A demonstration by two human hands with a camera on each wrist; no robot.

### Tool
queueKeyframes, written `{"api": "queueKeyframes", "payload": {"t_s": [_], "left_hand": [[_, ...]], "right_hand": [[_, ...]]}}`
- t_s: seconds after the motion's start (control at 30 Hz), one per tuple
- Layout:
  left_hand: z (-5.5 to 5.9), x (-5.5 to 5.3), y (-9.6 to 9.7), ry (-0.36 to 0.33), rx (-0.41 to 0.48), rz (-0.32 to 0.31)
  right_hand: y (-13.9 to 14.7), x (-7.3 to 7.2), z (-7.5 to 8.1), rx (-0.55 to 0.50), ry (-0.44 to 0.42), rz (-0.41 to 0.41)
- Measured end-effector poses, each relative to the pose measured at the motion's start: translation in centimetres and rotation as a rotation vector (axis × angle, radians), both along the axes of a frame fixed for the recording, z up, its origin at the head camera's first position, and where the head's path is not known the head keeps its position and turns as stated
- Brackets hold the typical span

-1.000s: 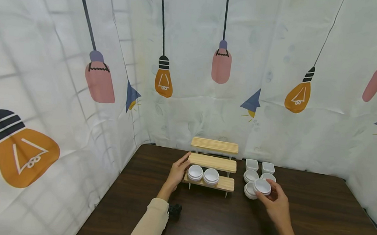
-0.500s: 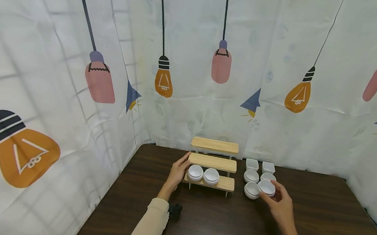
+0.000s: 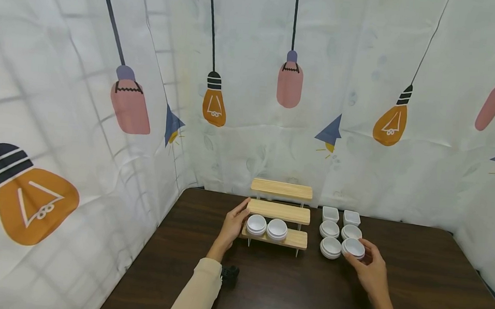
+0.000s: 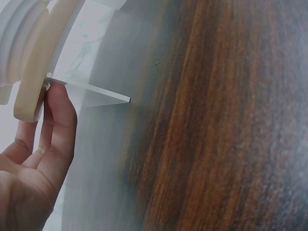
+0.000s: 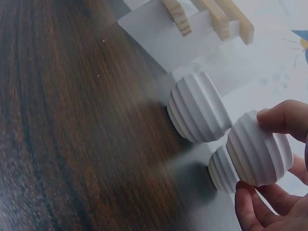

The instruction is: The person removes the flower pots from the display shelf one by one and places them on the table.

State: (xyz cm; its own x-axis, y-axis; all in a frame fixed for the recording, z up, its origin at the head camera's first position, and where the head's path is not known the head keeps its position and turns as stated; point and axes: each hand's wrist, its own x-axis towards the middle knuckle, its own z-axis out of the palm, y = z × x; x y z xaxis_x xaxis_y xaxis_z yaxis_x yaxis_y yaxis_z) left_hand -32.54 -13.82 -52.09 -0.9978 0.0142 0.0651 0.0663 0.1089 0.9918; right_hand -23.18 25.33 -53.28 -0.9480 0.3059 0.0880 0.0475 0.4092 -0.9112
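A three-tier wooden display stand (image 3: 279,211) with clear supports stands on the table. At its left end my left hand (image 3: 229,227) grips it; the left wrist view has those fingers (image 4: 61,115) around the end of a plank beside a clear support. Two round white bowls (image 3: 256,225) sit on the lowest tier. My right hand (image 3: 371,271) pinches a ribbed white bowl (image 5: 257,149) between thumb and fingers, at the near right of the bowl group. Just left of it is another round bowl (image 5: 198,107), upright on the table.
Behind the held bowl are two more round white bowls (image 3: 329,229), and behind those two square white bowls (image 3: 330,214). A white curtain (image 3: 248,145) printed with lamps hangs along the back and left edges of the dark wooden table (image 3: 289,293).
My right hand has shifted right with the bowl, from overlapping the neighbouring bowl to a place beside it. The left hand stays at the stand's left end.
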Motion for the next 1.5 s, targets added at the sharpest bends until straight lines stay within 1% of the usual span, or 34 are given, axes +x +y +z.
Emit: {"api": "queueKeyframes", "payload": {"t_s": [0.23,0.37,0.5,0.57,0.67,0.77,0.87,0.93,1.0,1.03,1.1,1.27,1.33,1.5], "left_hand": [[0.1,0.1,-0.1,-0.01,-0.002,-0.001],[0.0,0.0,0.0,-0.013,0.002,0.004],[0.0,-0.1,0.0,-0.016,-0.006,0.007],[0.2,-0.1,0.0,-0.021,-0.003,0.001],[0.8,0.2,-0.1,-0.037,0.01,-0.02],[2.0,1.0,-0.1,-0.045,0.013,-0.038],[3.2,1.9,0.0,-0.035,0.009,-0.036],[3.5,2.2,0.1,-0.023,0.014,-0.032],[3.5,2.3,0.1,-0.018,0.023,-0.031],[3.5,2.3,0.2,-0.016,0.025,-0.03],[2.5,1.6,0.1,-0.02,0.027,-0.03],[0.2,0.2,0.1,-0.015,0.015,-0.007],[0.2,0.3,0.1,-0.009,0.012,0.0],[0.1,0.3,0.0,-0.021,0.008,-0.001]], "right_hand": [[0.2,-0.1,-0.4,-0.005,0.007,-0.03],[0.4,-0.2,-0.8,0.014,0.007,-0.047],[0.6,-0.3,-1.1,0.032,-0.013,-0.049],[0.6,-0.2,-1.1,0.039,-0.024,-0.047],[0.7,-0.1,-1.1,0.043,-0.048,-0.041],[0.8,-0.1,-1.1,0.049,-0.066,-0.034],[0.9,-0.1,-1.1,0.052,-0.075,-0.031],[0.9,-0.1,-1.2,0.048,-0.075,-0.028],[1.0,-0.1,-1.4,0.044,-0.078,-0.021],[1.1,-0.2,-1.4,0.041,-0.081,-0.018],[1.1,-0.2,-1.6,0.041,-0.086,-0.012],[1.2,-0.3,-1.8,0.047,-0.094,-0.006],[1.2,-0.3,-1.8,0.047,-0.096,-0.007],[1.2,-0.4,-1.9,0.059,-0.114,-0.011]]}}
